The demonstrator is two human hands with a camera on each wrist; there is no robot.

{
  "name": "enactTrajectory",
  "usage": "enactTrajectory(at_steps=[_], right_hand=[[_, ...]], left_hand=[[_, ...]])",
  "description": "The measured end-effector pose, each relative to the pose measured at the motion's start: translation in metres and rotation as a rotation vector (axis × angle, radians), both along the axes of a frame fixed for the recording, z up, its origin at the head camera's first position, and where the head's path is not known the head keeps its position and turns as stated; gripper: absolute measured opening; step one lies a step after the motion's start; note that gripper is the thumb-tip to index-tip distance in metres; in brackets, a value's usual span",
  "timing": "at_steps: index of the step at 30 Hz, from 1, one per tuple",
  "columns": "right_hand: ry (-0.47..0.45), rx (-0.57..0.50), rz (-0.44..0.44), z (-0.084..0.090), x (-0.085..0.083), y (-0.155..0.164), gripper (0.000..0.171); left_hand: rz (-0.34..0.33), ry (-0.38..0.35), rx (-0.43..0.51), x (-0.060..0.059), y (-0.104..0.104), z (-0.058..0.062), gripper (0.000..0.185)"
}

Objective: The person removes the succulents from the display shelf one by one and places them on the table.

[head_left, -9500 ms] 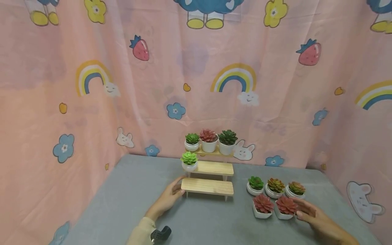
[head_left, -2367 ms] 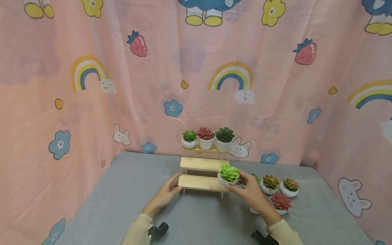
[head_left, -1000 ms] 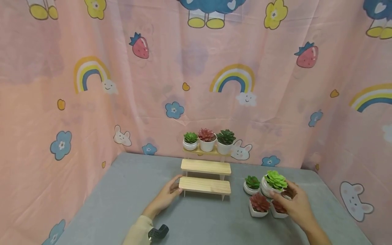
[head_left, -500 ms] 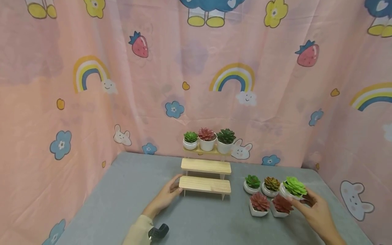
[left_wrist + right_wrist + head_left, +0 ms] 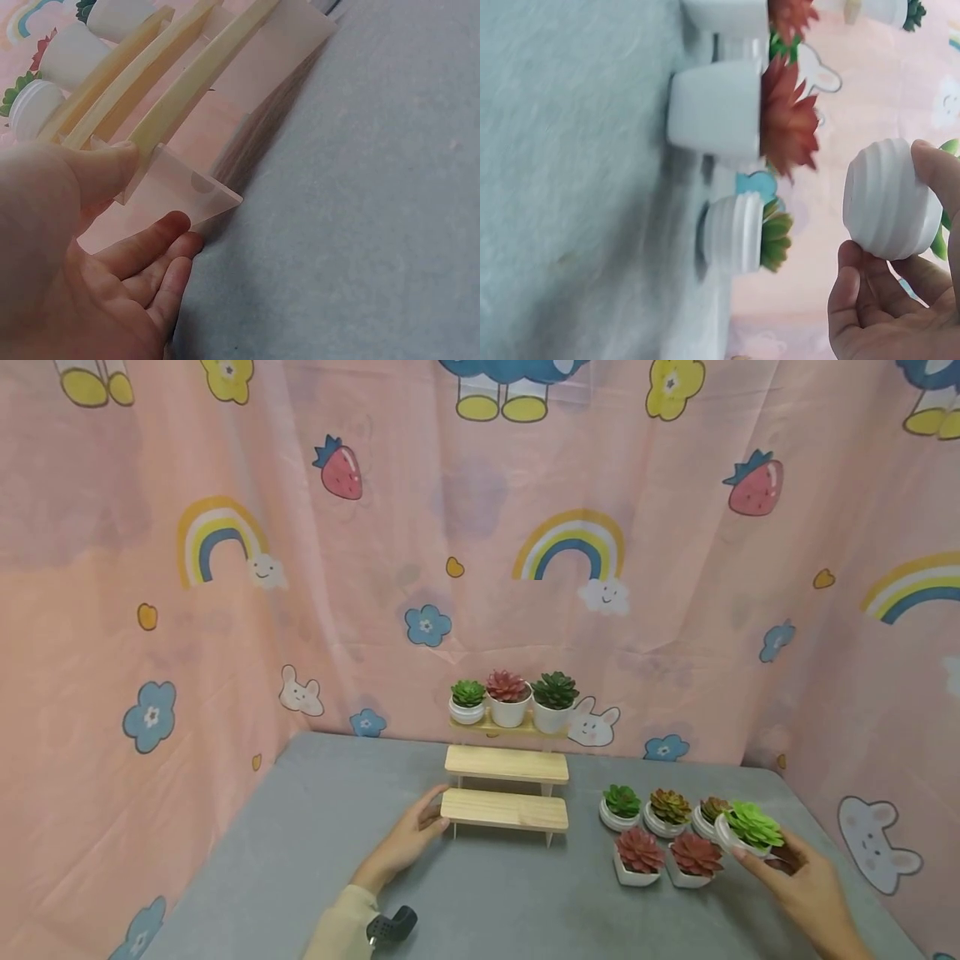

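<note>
Pink cartoon curtain (image 5: 375, 568) behind and on both sides, grey surface (image 5: 487, 893) in front of me.

Head view: three-step wooden stand (image 5: 506, 785) sits near the back edge of the surface, middle. Top step carries three potted succulents (image 5: 510, 700); the two lower steps are bare. My left hand (image 5: 405, 845) rests on the surface, fingers relaxed, fingertips touching the left end of the bottom step. Near the right edge sits a cluster of five small pots (image 5: 660, 835): three in the back row, two red ones in front. My right hand (image 5: 795, 881) grips a bright green succulent in a white ribbed pot (image 5: 750, 831), just right of the back row, close to the right edge. Can't tell if it touches the surface.

Left wrist view: left hand (image 5: 82, 262) open, thumb against the stand's clear side panel (image 5: 180, 195), fingers loose beneath it.

Right wrist view: right hand (image 5: 892, 300) fingers curled round the ribbed pot (image 5: 889, 199), held apart from the neighbouring pots; here it looks clear of the surface. Nearest is another ribbed pot (image 5: 735, 232) with a green-brown plant, then a red succulent in a square pot (image 5: 720, 112).
</note>
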State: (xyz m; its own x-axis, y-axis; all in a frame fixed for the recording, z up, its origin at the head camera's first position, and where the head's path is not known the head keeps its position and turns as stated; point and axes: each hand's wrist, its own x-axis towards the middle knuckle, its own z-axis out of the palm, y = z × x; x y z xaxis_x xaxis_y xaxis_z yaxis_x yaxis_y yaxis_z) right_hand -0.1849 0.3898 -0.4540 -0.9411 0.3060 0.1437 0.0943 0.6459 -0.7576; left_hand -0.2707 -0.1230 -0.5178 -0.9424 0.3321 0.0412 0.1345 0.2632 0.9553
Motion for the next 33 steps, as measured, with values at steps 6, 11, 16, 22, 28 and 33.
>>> enactTrajectory(at_steps=[6, 11, 16, 22, 28, 33], right_hand=[[-0.060, 0.020, 0.021, -0.002, -0.002, 0.010, 0.084], [-0.076, 0.071, 0.022, -0.008, -0.004, 0.020, 0.085], [-0.145, 0.091, 0.044, -0.018, -0.004, 0.033, 0.087], [-0.281, 0.092, 0.034, -0.031, -0.006, 0.040, 0.095], [-0.335, 0.120, 0.024, -0.040, -0.009, 0.042, 0.099], [-0.371, 0.101, 0.039, -0.048, -0.012, 0.047, 0.101]], left_hand=[[0.006, -0.020, 0.009, -0.002, -0.001, -0.003, 0.062], [0.008, -0.020, 0.013, -0.002, -0.001, -0.005, 0.062], [0.004, -0.023, 0.024, -0.001, 0.000, -0.007, 0.062], [0.004, -0.022, 0.026, 0.001, 0.000, -0.005, 0.061], [0.006, -0.013, 0.022, 0.000, 0.000, -0.004, 0.062], [0.011, -0.014, 0.019, -0.001, 0.000, -0.002, 0.063]])
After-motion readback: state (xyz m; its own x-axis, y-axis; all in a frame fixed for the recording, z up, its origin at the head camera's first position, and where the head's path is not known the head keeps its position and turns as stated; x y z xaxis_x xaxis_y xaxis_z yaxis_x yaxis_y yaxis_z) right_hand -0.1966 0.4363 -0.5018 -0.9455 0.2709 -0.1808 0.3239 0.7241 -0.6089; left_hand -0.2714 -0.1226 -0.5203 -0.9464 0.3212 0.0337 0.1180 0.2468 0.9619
